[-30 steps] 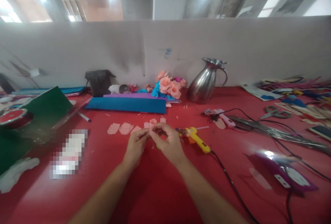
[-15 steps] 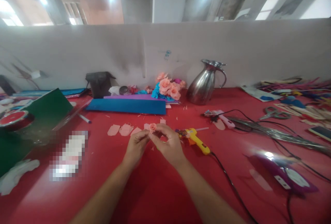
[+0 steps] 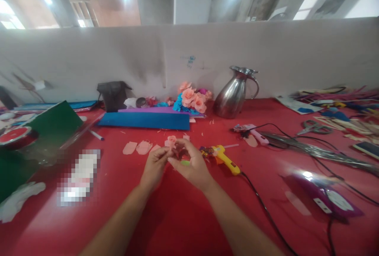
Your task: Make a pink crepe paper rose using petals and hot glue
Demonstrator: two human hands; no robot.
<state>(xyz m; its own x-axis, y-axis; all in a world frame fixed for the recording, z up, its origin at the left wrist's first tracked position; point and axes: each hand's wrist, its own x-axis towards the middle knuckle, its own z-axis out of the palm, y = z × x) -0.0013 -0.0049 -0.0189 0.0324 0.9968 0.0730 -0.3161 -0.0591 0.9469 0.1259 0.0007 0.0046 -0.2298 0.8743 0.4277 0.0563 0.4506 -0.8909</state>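
While the left hand [image 3: 154, 167] pinches a small peach flower [image 3: 171, 141] above the red worktop [image 3: 177, 220], the right hand [image 3: 194, 168] curves beside it, thumb and forefinger parted — contact unclear — with a yellow glue gun [image 3: 227, 160] lying to the right.

pink flower [image 3: 171, 141], yellow glue gun [image 3: 227, 161], red tabletop [image 3: 180, 220]
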